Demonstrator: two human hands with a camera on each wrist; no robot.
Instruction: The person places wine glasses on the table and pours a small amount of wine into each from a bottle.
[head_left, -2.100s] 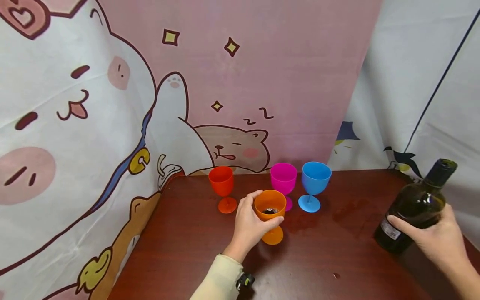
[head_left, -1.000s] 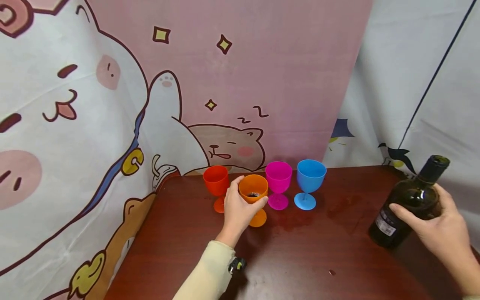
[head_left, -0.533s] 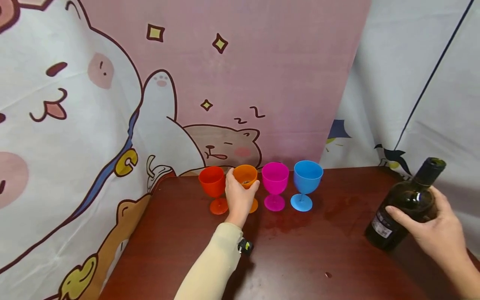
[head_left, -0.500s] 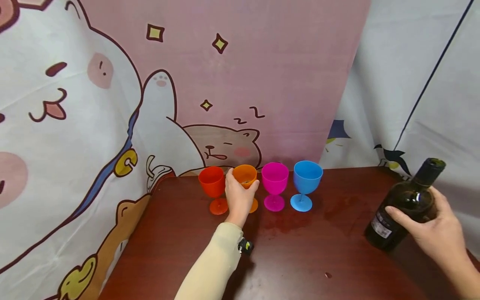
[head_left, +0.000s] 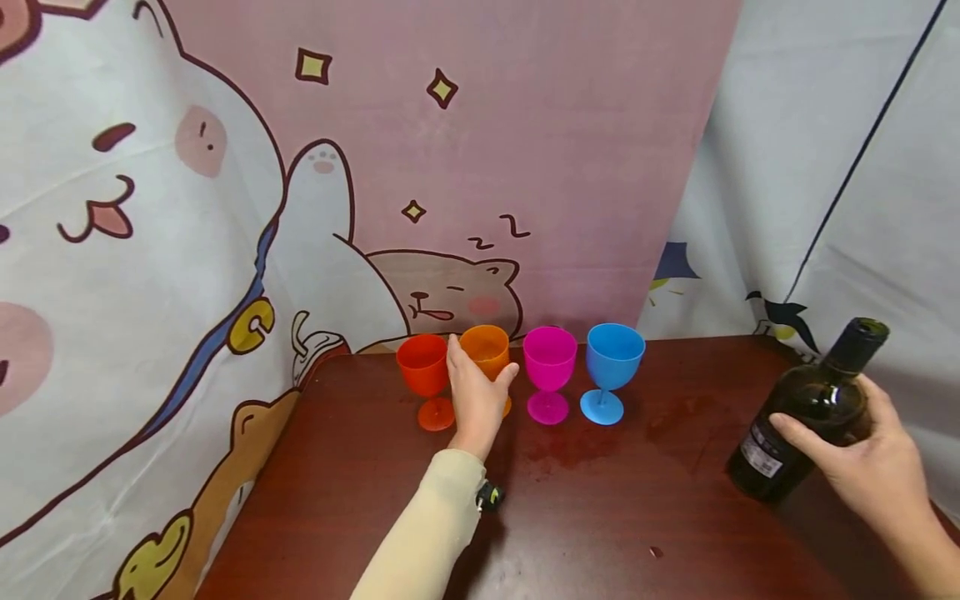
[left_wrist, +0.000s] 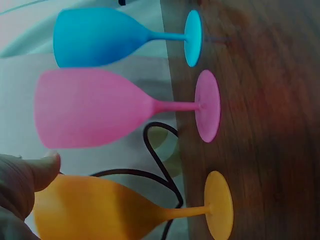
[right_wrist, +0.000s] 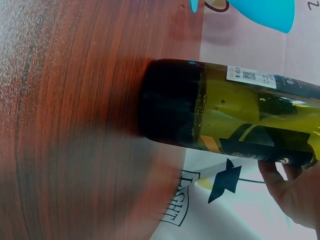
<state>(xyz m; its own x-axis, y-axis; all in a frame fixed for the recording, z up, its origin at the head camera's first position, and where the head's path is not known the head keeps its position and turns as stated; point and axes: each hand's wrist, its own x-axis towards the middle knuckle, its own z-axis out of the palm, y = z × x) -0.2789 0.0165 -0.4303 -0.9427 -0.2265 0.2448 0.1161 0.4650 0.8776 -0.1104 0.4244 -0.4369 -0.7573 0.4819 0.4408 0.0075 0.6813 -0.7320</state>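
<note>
Pink backdrop (head_left: 570,150): cartoon print, beyond the fingers and brown table (head_left: 600,517)
Left hand (head_left: 477,404): thumb and fingers spread pretty wide, not gripping anything
Orange goblet (head_left: 487,346): standing upright between them
Right hand (head_left: 881,462): wrapped snugly round dark bottle (head_left: 806,417)
Neighbours: red goblet (head_left: 423,367) by left fingers, magenta goblet (head_left: 551,362) just past thumb, blue goblet (head_left: 615,362) farther out

Along the far edge of the reddish-brown wood-grain table (head_left: 600,508) I see, left to right, a red plastic goblet (head_left: 423,368), an orange plastic goblet (head_left: 489,352), a magenta plastic goblet (head_left: 550,362) and a blue plastic goblet (head_left: 614,362). The left hand (head_left: 477,402) is before the orange one. Toward the right edge I have the dark-green glass bottle (head_left: 808,404), the right hand (head_left: 870,462) around it. A printed cloth backdrop (head_left: 562,150) is behind the row.
</note>
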